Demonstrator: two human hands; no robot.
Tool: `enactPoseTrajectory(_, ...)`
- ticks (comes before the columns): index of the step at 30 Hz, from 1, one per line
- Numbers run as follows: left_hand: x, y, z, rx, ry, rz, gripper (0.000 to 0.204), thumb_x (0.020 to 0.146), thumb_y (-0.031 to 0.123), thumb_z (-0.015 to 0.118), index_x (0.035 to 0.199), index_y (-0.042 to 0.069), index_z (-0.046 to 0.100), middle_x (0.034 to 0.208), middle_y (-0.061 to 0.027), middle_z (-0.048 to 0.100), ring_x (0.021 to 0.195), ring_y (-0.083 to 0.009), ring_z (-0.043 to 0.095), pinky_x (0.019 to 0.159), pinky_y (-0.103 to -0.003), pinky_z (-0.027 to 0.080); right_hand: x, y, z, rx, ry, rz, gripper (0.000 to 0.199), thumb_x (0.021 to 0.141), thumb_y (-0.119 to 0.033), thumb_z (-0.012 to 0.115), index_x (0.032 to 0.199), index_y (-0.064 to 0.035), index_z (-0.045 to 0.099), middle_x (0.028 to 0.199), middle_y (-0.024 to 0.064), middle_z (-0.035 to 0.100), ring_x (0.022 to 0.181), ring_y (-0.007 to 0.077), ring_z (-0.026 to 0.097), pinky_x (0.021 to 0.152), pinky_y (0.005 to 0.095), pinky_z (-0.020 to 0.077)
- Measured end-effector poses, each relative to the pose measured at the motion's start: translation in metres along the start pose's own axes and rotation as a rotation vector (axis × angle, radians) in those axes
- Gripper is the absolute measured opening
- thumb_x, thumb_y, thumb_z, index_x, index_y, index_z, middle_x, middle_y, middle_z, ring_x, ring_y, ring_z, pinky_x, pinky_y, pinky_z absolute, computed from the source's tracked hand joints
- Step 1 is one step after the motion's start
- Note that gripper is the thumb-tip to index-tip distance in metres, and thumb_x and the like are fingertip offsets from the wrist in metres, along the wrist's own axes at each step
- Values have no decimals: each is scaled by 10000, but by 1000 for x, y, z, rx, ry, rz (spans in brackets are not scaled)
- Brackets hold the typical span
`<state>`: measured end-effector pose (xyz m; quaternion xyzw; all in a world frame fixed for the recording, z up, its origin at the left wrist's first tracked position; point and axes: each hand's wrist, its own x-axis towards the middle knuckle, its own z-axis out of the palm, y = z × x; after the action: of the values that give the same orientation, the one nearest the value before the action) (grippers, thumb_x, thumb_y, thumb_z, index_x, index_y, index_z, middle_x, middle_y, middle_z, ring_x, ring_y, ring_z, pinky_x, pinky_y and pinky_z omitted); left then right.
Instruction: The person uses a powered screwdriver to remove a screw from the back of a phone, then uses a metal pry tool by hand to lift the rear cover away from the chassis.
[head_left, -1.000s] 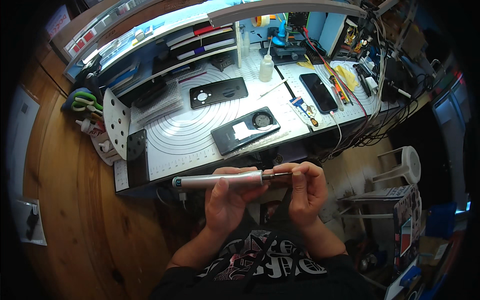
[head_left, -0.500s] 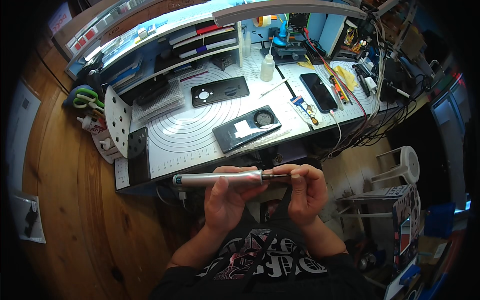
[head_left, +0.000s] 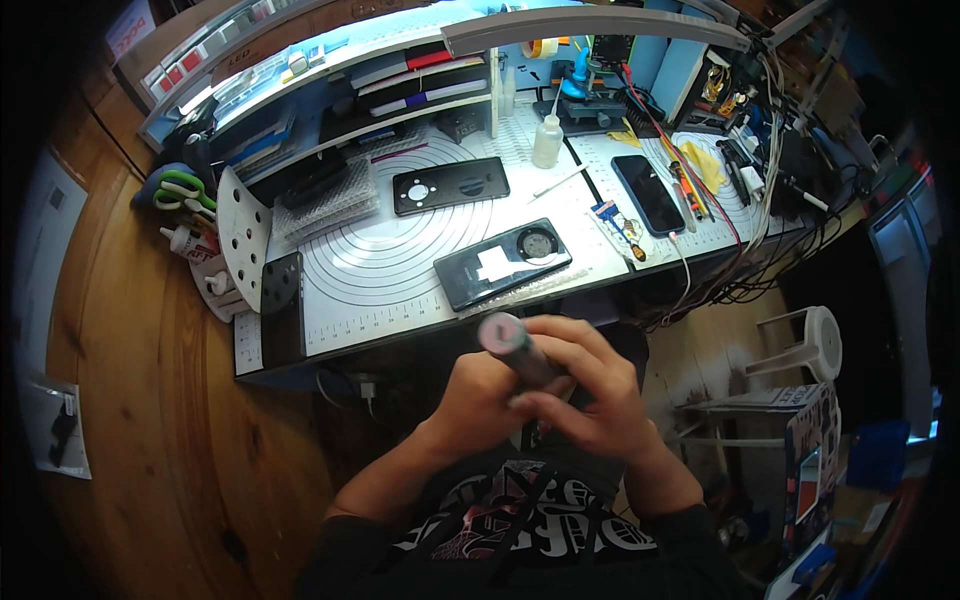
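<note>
— Grey metal, that's what I've got between my palms: the pen-shaped electric screwdriver [head_left: 516,352], its round butt end tipped up toward the head camera. My left hand [head_left: 482,395] is wrapped around the barrel from the left; my right hand [head_left: 590,395] folds over the lower part from the other side. Both are closed on it, held in the air just in front of the bench edge, above my lap.

— Is the bit in? Can you tell?

— No. From this one view the working end points down and away behind my right fingers [head_left: 560,412], so I can't say whether a bit is seated.

— And the phone?

— The opened phone [head_left: 503,264] lies flat on the white work mat [head_left: 380,270], near the front edge, with a pale patch and a round part showing on its upper face. Its black back cover [head_left: 451,187] sits apart, farther back on the mat. A second phone [head_left: 648,193] lies to the right, beside a small bag of parts [head_left: 622,226], and a squeeze bottle [head_left: 547,143] stands behind.

— So how far along would you say?

— By my judgement, the cover is off and set aside, so the opening up is done. The driver isn't at the phone; anything involving screws looks not yet started, since neither hand is touching it.
</note>
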<state>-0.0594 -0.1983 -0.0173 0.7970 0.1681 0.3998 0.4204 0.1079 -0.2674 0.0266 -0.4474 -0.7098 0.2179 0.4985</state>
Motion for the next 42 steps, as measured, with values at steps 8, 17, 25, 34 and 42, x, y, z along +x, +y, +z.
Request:
enactPoseTrajectory(8,39,-21,-36,404,175,102,566,705,205,902,1172,19,642,1128,-156,681,1064,-335,641,930,-422,522,35,56,-13,583,416,-83,435,1069,-235,517,1381,61,452,935,93,605,818,144,575,767,303,473)
enactPoseTrajectory(17,39,-76,-66,579,80,-94,769,696,211,885,1365,20,557,1312,-169,607,1239,-352,529,1087,-435,419,115,116,-10,806,362,-4,612,1090,-486,381,1356,58,464,935,67,568,795,126,517,748,269,424)
enactPoseTrajectory(25,41,-74,-68,502,51,-126,744,684,188,882,1345,23,581,1228,-153,641,1194,-340,538,1060,-421,432,120,122,2,820,337,9,584,1094,-466,387,1336,57,478,919,60,566,768,116,517,711,265,427)
enactPoseTrajectory(34,43,-73,-69,520,59,-95,718,682,167,885,1324,18,600,1208,-147,651,1167,-329,542,1048,-416,439,123,124,2,806,275,15,517,1093,-410,436,1319,53,485,937,68,580,782,117,524,732,265,436)
enactPoseTrajectory(42,43,-73,-69,510,52,-115,701,683,162,884,1311,21,605,1216,-136,655,1161,-322,544,1056,-417,434,125,126,-4,866,189,0,444,1074,-351,512,1295,34,530,991,98,624,805,136,548,776,283,456)
